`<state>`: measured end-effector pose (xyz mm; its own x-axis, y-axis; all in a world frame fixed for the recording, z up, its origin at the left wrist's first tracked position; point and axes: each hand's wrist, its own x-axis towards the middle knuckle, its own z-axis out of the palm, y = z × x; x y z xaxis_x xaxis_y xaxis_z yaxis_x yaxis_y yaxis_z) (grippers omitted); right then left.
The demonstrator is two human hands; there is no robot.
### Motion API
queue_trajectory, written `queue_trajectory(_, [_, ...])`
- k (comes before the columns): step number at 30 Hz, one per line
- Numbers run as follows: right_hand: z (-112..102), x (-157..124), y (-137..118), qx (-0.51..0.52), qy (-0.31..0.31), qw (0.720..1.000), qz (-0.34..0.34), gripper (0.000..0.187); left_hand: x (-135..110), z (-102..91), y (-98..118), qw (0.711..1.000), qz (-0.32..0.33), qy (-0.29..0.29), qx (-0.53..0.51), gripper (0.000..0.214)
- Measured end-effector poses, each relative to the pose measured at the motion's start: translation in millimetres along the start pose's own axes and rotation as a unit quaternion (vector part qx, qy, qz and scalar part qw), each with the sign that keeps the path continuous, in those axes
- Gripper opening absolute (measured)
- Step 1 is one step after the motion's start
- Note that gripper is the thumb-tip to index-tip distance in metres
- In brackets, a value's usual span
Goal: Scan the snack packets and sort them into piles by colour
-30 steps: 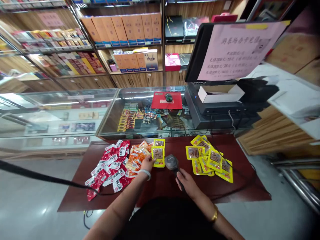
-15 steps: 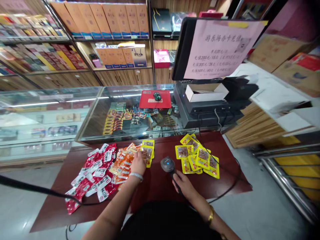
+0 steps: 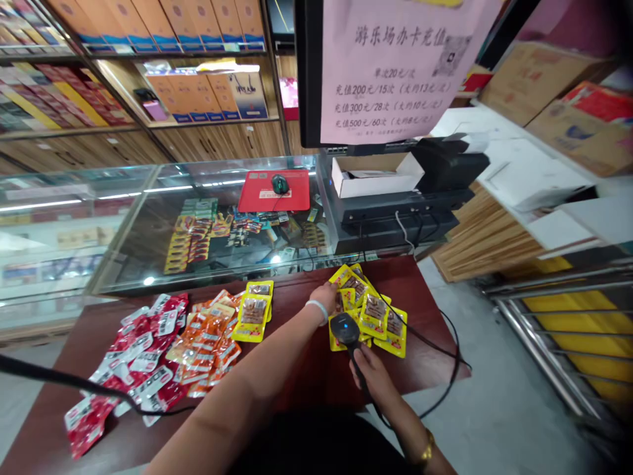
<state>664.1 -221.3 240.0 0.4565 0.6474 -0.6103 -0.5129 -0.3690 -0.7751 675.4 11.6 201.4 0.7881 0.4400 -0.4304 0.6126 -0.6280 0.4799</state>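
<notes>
My right hand (image 3: 370, 371) is closed around the handle of a black barcode scanner (image 3: 345, 327), whose head hovers over the near edge of a pile of yellow snack packets (image 3: 376, 312) on the dark red table (image 3: 316, 369). My left hand (image 3: 330, 293), with a white bracelet at the wrist, reaches across to that pile and rests on a yellow packet at its left side; its fingers are partly hidden. Two yellow packets (image 3: 254, 309) lie apart to the left, beside orange packets (image 3: 210, 343) and red packets (image 3: 141, 363).
A glass display counter (image 3: 208, 224) stands behind the table, with a red mouse mat and mouse (image 3: 279, 185) on it. A monitor with a pink paper notice (image 3: 395, 66) and a register base (image 3: 395, 211) sit at the right. A black cable (image 3: 74, 386) crosses the left side.
My left hand left the yellow packets beside the orange pile and reached right to the larger yellow pile. The scanner moved right along with it. The camera view shifted right and closer.
</notes>
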Motion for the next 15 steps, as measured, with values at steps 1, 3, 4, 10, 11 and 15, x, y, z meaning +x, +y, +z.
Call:
queue_trajectory(1, [-2.9, 0.0, 0.6, 0.007, 0.007, 1.0, 0.003, 0.058, 1.9, 2.0, 0.6, 1.0, -0.009, -0.009, 0.001, 0.062])
queue_trajectory(3, [-6.2, 0.8, 1.9, 0.018, 0.013, 1.0, 0.009, 0.059, 0.6, 4.2, -4.7, 1.0, -0.018, -0.013, -0.014, 0.048])
queue_trajectory(4, [-6.5, 1.5, 2.2, 0.019, 0.014, 1.0, 0.01, 0.059, -2.4, 4.3, -10.6, 0.999, -0.022, -0.015, -0.025, 0.037])
queue_trajectory(10, [13.3, 4.0, -4.6, -0.02, -0.05, 0.998, 0.009, 0.057, -48.5, -5.2, -76.6, 0.979, -0.131, 0.027, -0.156, 0.025])
queue_trajectory(11, [20.6, 4.1, -6.9, -0.035, -0.069, 0.997, 0.009, 0.056, -59.4, -7.9, -89.4, 0.971, -0.153, 0.047, -0.175, 0.027])
queue_trajectory(15, [58.0, 5.8, -14.2, -0.105, -0.168, 0.98, 0.0, 0.058, -102.8, -18.6, -133.9, 0.943, -0.213, 0.115, -0.228, 0.025])
